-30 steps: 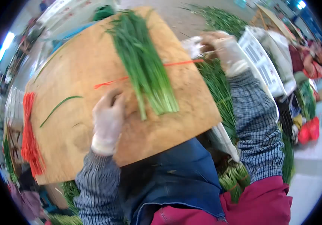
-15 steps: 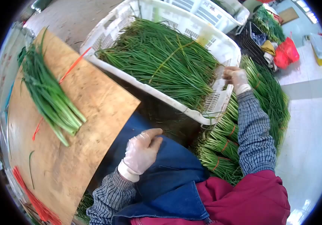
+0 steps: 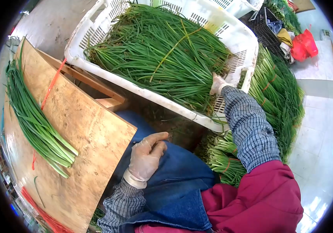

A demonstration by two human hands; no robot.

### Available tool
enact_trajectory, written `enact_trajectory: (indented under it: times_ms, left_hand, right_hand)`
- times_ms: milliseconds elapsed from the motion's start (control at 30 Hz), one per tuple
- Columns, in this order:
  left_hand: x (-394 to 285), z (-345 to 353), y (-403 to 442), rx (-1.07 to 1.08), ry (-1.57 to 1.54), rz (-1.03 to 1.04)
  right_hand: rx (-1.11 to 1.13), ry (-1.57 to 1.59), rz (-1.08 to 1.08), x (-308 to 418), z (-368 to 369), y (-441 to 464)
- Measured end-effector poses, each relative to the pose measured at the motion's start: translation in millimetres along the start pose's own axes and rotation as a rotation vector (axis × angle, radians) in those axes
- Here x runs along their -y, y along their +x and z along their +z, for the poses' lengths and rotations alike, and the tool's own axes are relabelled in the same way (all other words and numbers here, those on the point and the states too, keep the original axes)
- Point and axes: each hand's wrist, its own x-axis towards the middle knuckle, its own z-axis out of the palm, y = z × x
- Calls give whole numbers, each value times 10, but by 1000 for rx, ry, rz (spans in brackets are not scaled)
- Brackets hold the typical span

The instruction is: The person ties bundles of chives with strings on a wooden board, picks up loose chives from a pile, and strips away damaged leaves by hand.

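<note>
At right end of white plastic crate (image 3: 147,93): clear-gloved right hand (image 3: 217,84), grip hidden, at slim green stalks (image 3: 191,66), best gathered gently; clear-gloved left hand (image 3: 147,156) apart, empty, half-curled.

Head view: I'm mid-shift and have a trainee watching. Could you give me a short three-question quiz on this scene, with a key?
1. True or false: the left hand is gripping a bunch of greens.

2. The red strip on the wooden board passes beneath what?
(a) a folded cloth
(b) the loose bunch
(c) a knife

3. Fill in the missing word: the ____ hand is at the heaped greens in the white crate.

Key:
1. False; the left hand shows no bunch in its fingers.
2. (b)
3. right; the right hand is near the crate's end.
</note>
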Motion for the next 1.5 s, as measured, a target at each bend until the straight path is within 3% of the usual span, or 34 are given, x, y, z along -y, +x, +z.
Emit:
enact_trajectory:
  times_ms: [100,600,667,867,933,1033,1167,1333,1500]
  left_hand:
    - [-16,-14,44,7,-13,-12]
    - [-3,-39,68,10,-40,4]
    - [10,-31,65,12,-56,14]
    - [8,-48,43,22,-45,4]
    - [17,-44,46,21,-61,2]
    - [3,-49,53,28,-72,-10]
    - [5,-35,53,36,-96,5]
    - [49,-38,44,40,-71,21]
    - [46,-52,25,41,-53,36]
  right_hand:
    - [-32,-15,48,30,77,-3]
    - [-13,-43,-105,-126,81,256]
    - [157,81,-11,34,-279,-86]
    - [81,-35,-66,122,71,-95]
    - [-12,101,-25,74,116,-53]
    - [-43,-34,-39,35,91,-41]
    - [139,243,-69,94,-544,-426]
    - [149,449,-163,11,-894,-540]
    - [307,919,-133,123,-777,-733]
